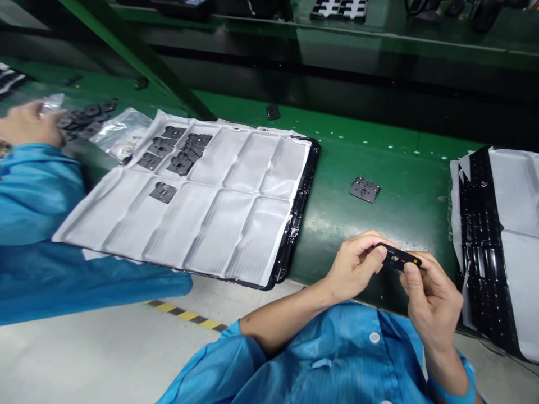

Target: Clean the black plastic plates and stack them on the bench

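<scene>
We had the part (398, 258) in both hands, lower right of frame, over the near side of the bench (330, 224). Our L hand (356, 266) pinched its left end, thumb on the face, fingers curled behind; our R hand (433, 294) pinched the right end, thumb at the near edge. The part was blk, long & narrow as we saw it, sloping a bit down to the right, w/ a small orange patch nr the R thumb. How far our fingers wrapped behind it, we couldn't tell.

Right of ctr, above our hands in the frame, we saw a dk plate (364, 189) flat on the bench, touching neither hand. Ctr-left sat the tray (282, 163), whitish w/ two rows of pockets & a blk right edge. Its upper-left pockets held several blk pcs (181, 164), some overlapping; one more pc (163, 192) lay in the lower row. A small blk block (273, 111) lay upper ctr, just beyond the tray.

Far left, a co-worker's hand (33, 123) was at a heap (86, 118) of blk bits, w/ a clear bag (122, 134) beside the heap; its grip we couldn't tell. At the right edge we had another tray (484, 252), blk & white, cut off by the frame.
</scene>
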The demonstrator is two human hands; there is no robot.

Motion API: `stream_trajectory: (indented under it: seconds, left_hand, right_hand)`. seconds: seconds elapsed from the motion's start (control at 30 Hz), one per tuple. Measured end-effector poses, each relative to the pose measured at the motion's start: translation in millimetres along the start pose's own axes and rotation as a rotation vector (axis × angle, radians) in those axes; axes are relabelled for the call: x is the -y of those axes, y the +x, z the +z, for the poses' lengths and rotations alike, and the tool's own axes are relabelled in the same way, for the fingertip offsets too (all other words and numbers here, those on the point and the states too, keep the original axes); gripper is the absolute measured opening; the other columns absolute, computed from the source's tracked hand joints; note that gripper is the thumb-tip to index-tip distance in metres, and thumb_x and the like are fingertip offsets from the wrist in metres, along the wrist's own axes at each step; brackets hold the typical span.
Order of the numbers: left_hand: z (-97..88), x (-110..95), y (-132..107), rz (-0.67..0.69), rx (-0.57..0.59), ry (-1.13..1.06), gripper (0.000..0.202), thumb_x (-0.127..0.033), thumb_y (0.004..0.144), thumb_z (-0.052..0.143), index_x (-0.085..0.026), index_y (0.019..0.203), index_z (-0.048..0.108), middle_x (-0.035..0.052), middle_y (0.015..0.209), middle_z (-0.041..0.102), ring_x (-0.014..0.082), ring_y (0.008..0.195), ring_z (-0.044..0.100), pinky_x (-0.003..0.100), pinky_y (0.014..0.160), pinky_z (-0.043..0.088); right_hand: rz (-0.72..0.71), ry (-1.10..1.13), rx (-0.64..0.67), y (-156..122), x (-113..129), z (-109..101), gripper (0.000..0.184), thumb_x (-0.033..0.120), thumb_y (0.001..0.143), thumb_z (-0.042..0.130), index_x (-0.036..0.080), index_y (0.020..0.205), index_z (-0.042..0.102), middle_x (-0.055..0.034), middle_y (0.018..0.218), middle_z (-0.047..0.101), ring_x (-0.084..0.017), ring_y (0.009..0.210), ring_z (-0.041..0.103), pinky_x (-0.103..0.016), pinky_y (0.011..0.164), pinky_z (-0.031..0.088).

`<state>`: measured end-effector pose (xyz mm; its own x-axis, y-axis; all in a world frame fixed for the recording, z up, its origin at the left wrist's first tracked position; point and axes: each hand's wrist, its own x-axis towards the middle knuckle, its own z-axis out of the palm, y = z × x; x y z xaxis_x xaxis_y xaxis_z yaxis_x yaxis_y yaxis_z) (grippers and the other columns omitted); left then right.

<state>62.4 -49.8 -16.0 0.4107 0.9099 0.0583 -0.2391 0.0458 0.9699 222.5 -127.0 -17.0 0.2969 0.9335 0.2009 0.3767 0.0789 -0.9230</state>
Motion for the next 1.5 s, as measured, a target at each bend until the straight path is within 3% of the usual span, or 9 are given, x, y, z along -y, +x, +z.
stream_trajectory:
  seconds: [0.5,0.7,0.9,1.1,1.33,1.5]
  left_hand:
    - [-1.7,-2.9,-3.8,0.012,-0.006,0.012,0.037,-0.043,0.107,0.062,-0.013,0.098,0.081,0.0061,0.092,0.068,0.0075,0.059,0.057,0.023,0.06,0.049]
    - [-4.3,-9.1,-2.0,-0.126,-0.033,-0.028,0.034,-0.039,0.102,0.064,-0.013,0.09,0.082,0.0026,0.08,0.065,0.0069,0.055,0.053,0.022,0.054,0.043]
    - [1.2,-14.8,-8.2,-0.141,-0.103,0.005,0.038,-0.046,0.104,0.064,-0.013,0.094,0.082,0.002,0.08,0.066,0.0067,0.052,0.053,0.022,0.052,0.044]
    - [2.5,-15.0,-12.3,-0.112,-0.072,0.059,0.043,-0.051,0.107,0.062,-0.014,0.099,0.081,-0.0021,0.068,0.058,0.0071,0.049,0.05,0.022,0.053,0.043]
    - [1.1,-13.4,-11.9,-0.122,-0.056,0.075,0.043,-0.05,0.109,0.059,-0.013,0.102,0.08,-0.0017,0.07,0.058,0.0079,0.051,0.051,0.023,0.053,0.043]
    - [-0.5,-14.7,-13.4,-0.044,-0.039,0.139,0.038,-0.043,0.111,0.058,-0.014,0.102,0.081,-0.0011,0.07,0.059,0.0094,0.056,0.054,0.024,0.059,0.045]
  right_hand:
    - [-0.034,-0.041,0.021,-5.2,2.5,0.2,0.013,0.021,0.107,0.063,0.021,0.105,0.076,-0.0046,0.098,0.07,-0.015,0.072,0.064,-0.026,0.062,0.054]
    - [-0.103,-0.065,0.066,-4.0,4.6,1.5,0.014,0.018,0.107,0.062,0.022,0.109,0.076,-0.0044,0.098,0.07,-0.014,0.068,0.063,-0.027,0.063,0.054]
    - [0.042,0.102,0.04,-2.2,10.7,6.6,0.017,0.024,0.108,0.062,0.021,0.119,0.074,-0.0003,0.084,0.068,-0.01,0.054,0.058,-0.024,0.05,0.049]
    - [0.109,0.132,-0.063,-2.9,3.3,11.1,0.017,0.032,0.106,0.066,0.019,0.103,0.076,0.0038,0.064,0.06,-0.011,0.044,0.052,-0.023,0.043,0.042]
    - [0.11,0.188,-0.069,1.8,5.9,13.2,0.021,0.035,0.107,0.066,0.02,0.098,0.076,0.0052,0.064,0.056,-0.009,0.041,0.048,-0.023,0.04,0.038]
    - [0.139,0.167,-0.063,3.0,6.9,11.2,0.028,0.042,0.106,0.065,0.019,0.094,0.075,0.0055,0.06,0.053,-0.009,0.04,0.045,-0.023,0.039,0.036]
